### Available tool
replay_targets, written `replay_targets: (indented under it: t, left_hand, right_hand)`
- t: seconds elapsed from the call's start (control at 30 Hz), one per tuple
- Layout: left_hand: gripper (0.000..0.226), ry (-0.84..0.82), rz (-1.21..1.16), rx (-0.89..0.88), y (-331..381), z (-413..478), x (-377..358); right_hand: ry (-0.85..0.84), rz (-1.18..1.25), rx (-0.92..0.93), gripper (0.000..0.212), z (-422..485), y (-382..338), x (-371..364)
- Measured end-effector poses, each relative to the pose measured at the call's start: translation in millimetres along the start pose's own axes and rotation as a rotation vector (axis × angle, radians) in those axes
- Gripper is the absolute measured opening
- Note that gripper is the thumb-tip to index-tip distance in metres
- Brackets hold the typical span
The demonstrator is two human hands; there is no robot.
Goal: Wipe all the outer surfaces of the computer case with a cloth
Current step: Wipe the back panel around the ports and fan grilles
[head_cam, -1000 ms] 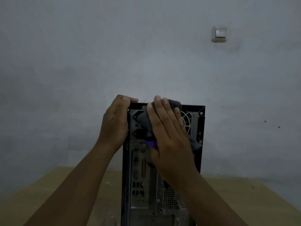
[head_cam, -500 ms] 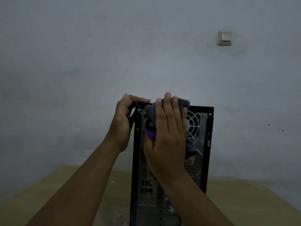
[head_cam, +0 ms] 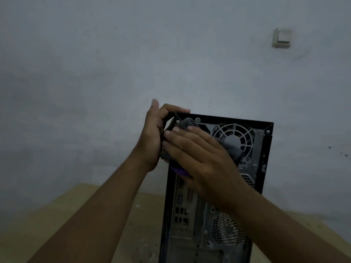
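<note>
Two bare forearms behind the grips, left grip and right grip both bare, short trimmed nails on the fingertips, creased knuckles along the right grip's back

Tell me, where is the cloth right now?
In the head view, the grey cloth is under the right hand, pressed flat on the upper back of the computer case, partly over the fan grille.

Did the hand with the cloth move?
Yes. The right hand slid left, away from the fan grille, toward the top-left corner of the computer case.
</note>
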State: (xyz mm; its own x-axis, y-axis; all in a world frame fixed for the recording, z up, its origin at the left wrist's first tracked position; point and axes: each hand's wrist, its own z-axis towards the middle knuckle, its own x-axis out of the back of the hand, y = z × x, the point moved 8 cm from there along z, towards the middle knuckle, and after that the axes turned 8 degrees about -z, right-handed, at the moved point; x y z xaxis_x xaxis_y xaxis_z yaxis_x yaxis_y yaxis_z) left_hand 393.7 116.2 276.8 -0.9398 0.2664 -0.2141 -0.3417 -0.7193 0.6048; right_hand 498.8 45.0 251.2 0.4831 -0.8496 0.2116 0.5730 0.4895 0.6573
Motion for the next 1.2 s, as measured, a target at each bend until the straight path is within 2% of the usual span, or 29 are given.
replay_targets:
  t: [0.2,0.27,0.53,0.73,0.83,0.97,1.03,1.07,1.13,1.2]
  left_hand:
    - [0.074,0.005,-0.021,-0.022,-3.2,-1.1,-0.5]
    - [0.075,0.015,-0.007,-0.021,-2.9,-0.5,0.8]
    - [0.074,0.050,0.040,-0.031,-1.8,-3.3,0.2]
    - [0.072,0.036,-0.030,0.015,1.5,-5.4,-5.5]
    - [0.076,0.038,-0.016,0.028,2.5,-5.4,-3.0]
    - [0.076,0.049,0.020,0.029,1.2,-5.2,-2.2]
    - [0.077,0.044,0.022,0.023,0.3,-4.9,-3.6]
    - [0.076,0.043,0.033,0.012,1.1,-4.6,-3.6]
    - [0.074,0.044,0.050,-0.003,1.1,-4.9,-4.0]
    - [0.076,0.044,0.056,-0.002,0.6,-4.9,-3.5]
  right_hand:
    - [0.209,0.078,-0.458,0.042,0.6,11.9,5.6]
    - [0.253,0.083,-0.544,0.040,-0.7,12.9,5.9]
    - [0.152,0.059,-0.376,0.027,1.3,14.3,13.4]
    - [0.239,0.015,-0.618,0.018,29.7,17.7,19.1]
    - [0.230,0.042,-0.543,0.022,18.9,12.1,12.8]
    - [0.097,0.046,-0.388,0.035,18.9,11.4,21.1]
    - [0.035,0.093,-0.426,0.044,31.6,20.1,28.2]
    - [0.041,0.121,-0.496,0.040,39.8,28.5,31.5]
    - [0.084,0.087,-0.599,0.019,52.8,40.4,35.9]
    - [0.068,0.015,-0.605,0.008,59.5,36.7,31.8]
